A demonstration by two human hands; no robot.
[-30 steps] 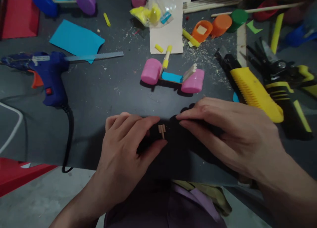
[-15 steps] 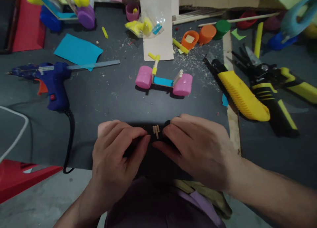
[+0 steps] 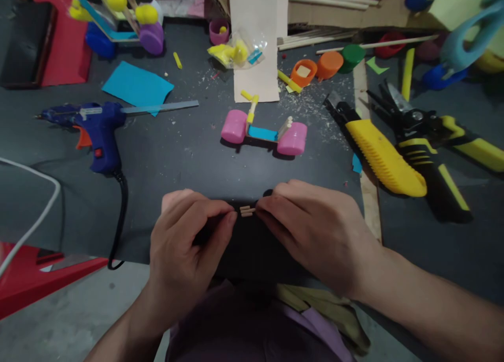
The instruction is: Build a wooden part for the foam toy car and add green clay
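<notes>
A small cluster of short wooden stick pieces (image 3: 246,211) sits between my hands near the table's front edge. My right hand (image 3: 315,225) pinches the longer middle stick's end, so the cluster points left. Close to the cluster's other end, my left hand (image 3: 192,231) has thumb and forefinger pressed together; whether anything is between them is hidden. Beyond my hands stands a small model with pink cap wheels (image 3: 292,139), a blue strip (image 3: 263,134) as its deck, a yellow-and-wood upright (image 3: 252,109) at left and slanted sticks (image 3: 285,127) at right.
A blue glue gun (image 3: 104,136) with its cord lies left, by a blue sheet (image 3: 136,86). On the right are a yellow utility knife (image 3: 386,155) and black-and-yellow cutters (image 3: 427,157). Coloured caps (image 3: 329,64), wooden sticks (image 3: 315,39) and a larger model (image 3: 122,34) lie farther back.
The stick cluster has turned from pointing toward me to lying sideways, its longer stick now in my right fingertips. The whole view has shifted slightly.
</notes>
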